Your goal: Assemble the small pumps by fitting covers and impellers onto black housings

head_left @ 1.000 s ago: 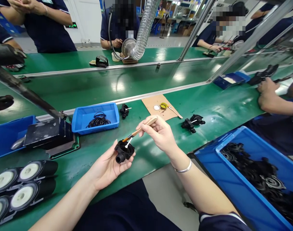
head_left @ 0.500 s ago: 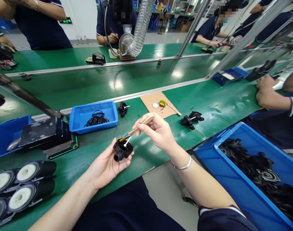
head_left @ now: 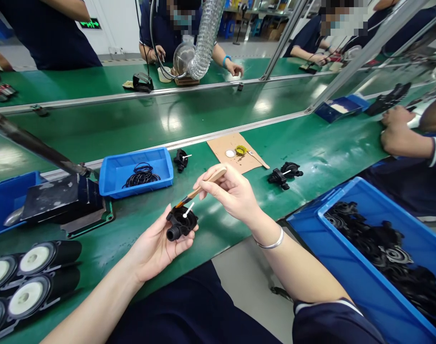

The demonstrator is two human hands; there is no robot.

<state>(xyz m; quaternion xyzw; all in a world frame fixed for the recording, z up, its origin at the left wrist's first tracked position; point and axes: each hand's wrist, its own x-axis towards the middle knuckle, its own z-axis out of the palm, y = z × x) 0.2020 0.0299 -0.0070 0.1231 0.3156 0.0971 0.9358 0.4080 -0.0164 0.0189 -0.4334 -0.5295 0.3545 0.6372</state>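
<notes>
My left hand (head_left: pixel 160 255) grips a black plastic pump housing (head_left: pixel 175 232) above the front of the green bench, its round opening facing up. A thin white shaft (head_left: pixel 188 210) sticks up from the middle of the housing. Between its thumb and fingers my right hand (head_left: pixel 232 193) pinches a wooden-handled brush (head_left: pixel 199 188). The orange-brown bristles are at the housing's far left rim. Beyond my hands lies a cardboard sheet (head_left: pixel 221 143) bearing a yellow-rimmed pot (head_left: pixel 241 150), a white disc (head_left: pixel 230 153) and a second brush (head_left: pixel 259 160).
A blue tray (head_left: pixel 108 179) holds black rubber rings (head_left: pixel 142 177). Black housings stand at the back (head_left: pixel 181 161) and right (head_left: pixel 285 175). A blue crate (head_left: pixel 311 224) of black parts is at my right, motors (head_left: pixel 35 267) at my left. Co-workers sit opposite and at right.
The brush tip has shifted slightly left along the housing's rim. A co-worker opposite has stretched an arm onto the far bench. The view has shifted a little.
</notes>
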